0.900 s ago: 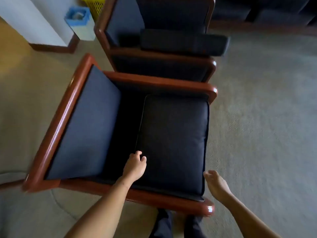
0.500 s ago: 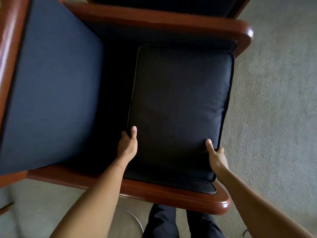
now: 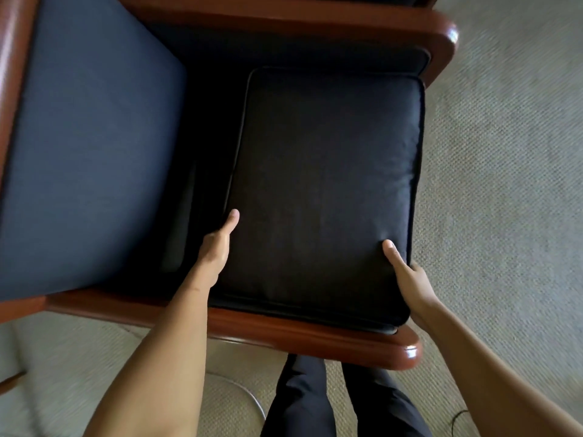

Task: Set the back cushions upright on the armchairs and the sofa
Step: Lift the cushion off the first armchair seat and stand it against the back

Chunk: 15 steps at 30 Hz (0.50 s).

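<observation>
A: Head view, looking down over the armchair (image 3: 315, 339) from its side. Where is the back cushion (image 3: 325, 190)?

B: Lying flat on the seat, dark fabric, piped edge. Its near end sits just inside the near wooden armrest; its far end is close under the far armrest. The padded backrest panel (image 3: 94, 152) is at the left, well apart from the cushion, with a dark gap between them.

A: Left hand (image 3: 216, 247)?

B: On the cushion's left edge near the close corner. Thumb lies extended on the top face. The fingers go down over the side and are hidden, so how far they curl I cannot tell.

A: Right hand (image 3: 410, 279)?

B: On the right edge near the close corner. Thumb presses into the top face, with a slight dimple in the fabric there. Fingers wrap around the outer side, mostly hidden. Both hands are closed on the cushion's edges.

A: Surroundings?

B: Beige carpet (image 3: 504, 184) all round. Dark trouser legs (image 3: 315, 398) below the near armrest.
</observation>
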Available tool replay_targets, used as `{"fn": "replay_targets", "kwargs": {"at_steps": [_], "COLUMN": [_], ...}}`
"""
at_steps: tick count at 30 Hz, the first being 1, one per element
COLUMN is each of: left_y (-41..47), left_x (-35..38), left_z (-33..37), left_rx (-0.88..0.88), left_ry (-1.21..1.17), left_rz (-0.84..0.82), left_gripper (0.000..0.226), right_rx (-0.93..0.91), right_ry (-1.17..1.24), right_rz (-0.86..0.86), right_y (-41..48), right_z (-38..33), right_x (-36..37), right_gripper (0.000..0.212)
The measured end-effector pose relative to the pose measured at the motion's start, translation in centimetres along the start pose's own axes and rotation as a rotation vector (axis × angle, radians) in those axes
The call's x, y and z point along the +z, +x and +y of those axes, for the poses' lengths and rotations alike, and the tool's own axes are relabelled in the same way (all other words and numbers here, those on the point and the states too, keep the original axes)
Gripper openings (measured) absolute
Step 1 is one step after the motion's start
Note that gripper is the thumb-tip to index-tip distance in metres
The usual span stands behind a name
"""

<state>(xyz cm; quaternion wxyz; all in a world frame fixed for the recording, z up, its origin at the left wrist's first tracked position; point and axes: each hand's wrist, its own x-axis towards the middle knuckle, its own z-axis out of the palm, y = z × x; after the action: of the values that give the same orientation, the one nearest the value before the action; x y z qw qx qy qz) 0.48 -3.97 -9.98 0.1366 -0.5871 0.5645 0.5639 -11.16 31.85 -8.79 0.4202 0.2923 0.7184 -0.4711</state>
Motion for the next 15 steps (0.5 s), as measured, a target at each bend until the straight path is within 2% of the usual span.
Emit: {"fn": "replay_targets", "kwargs": {"at_steps": [4, 7, 10, 15], "left_y": [-5.1, -9.3, -13.2, -18.6], "left_x": [-2.5, -4.5, -6.1, -8.7], "left_z": [3.4, 6.3, 8.7, 13.4], "left_rx": [0.014, 0.026, 0.090, 0.177], "left_ry": [0.079, 0.171, 0.237, 0.189], "left_rz": [-0.064, -0.122, -0.165, -0.085], "left_gripper": [0.118, 0.122, 0.104, 0.057], "right_rx": [-0.042, -0.086, -0.108, -0.237], "right_ry": [0.038, 0.060, 0.093, 0.102], "right_rz": [-0.046, -0.097, -0.151, -0.207], "right_y": [-5.0, -8.9, -12.6, -18.5], "right_z": [-2.3, -4.4, -6.6, -11.4], "right_x": [-1.5, -2.7, -4.2, -6.5], "right_gripper": [0.095, 0.081, 0.069, 0.047]}}
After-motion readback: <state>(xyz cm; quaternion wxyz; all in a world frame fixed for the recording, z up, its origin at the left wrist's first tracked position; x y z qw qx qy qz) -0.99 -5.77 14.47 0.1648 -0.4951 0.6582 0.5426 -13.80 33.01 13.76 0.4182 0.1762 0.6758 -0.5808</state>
